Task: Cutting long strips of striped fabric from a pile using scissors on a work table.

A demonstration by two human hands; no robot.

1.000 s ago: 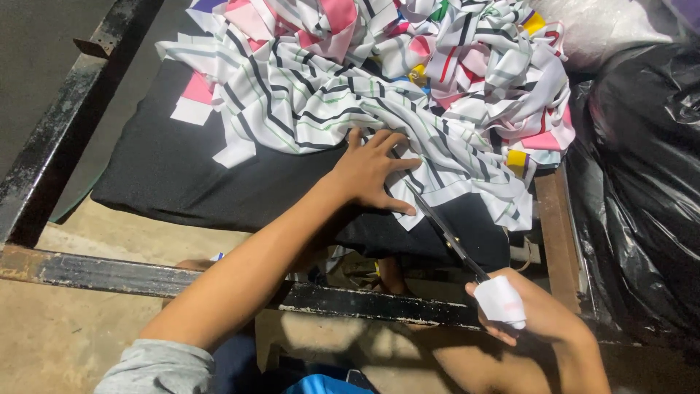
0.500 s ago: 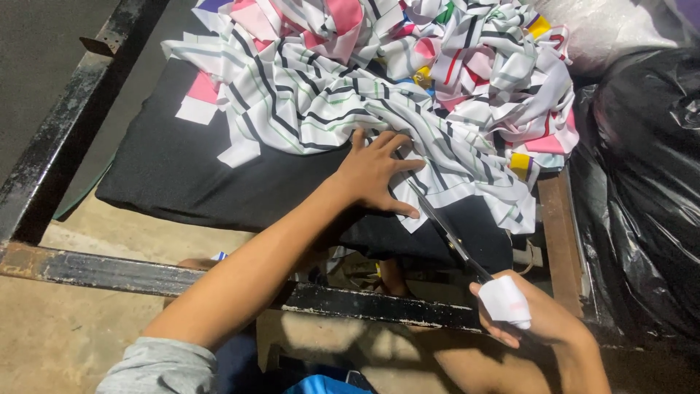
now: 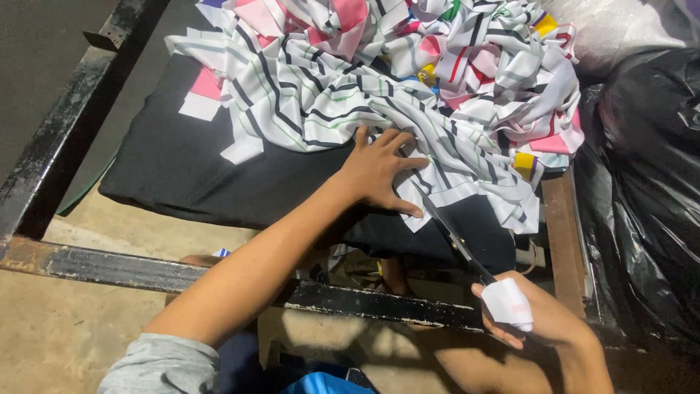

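Scissors (image 3: 453, 237) unmoved since before, right hand (image 3: 536, 321) gripping them, left hand (image 3: 379, 171) flat, open on striped fabric (image 3: 321, 95)

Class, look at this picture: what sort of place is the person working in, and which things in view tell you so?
Probably a small garment or fabric-cutting workshop. A heap of striped cloth pieces lies on a black-covered table; the left hand presses the cloth while the right hand works scissors. A full black plastic bag stands beside it.

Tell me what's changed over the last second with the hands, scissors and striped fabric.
Almost nothing. The left hand still presses flat on the striped fabric, and the right hand still holds the scissors with the blades at the fabric's edge by the left thumb. Only the view shifted a little. Nothing was picked up or let go.
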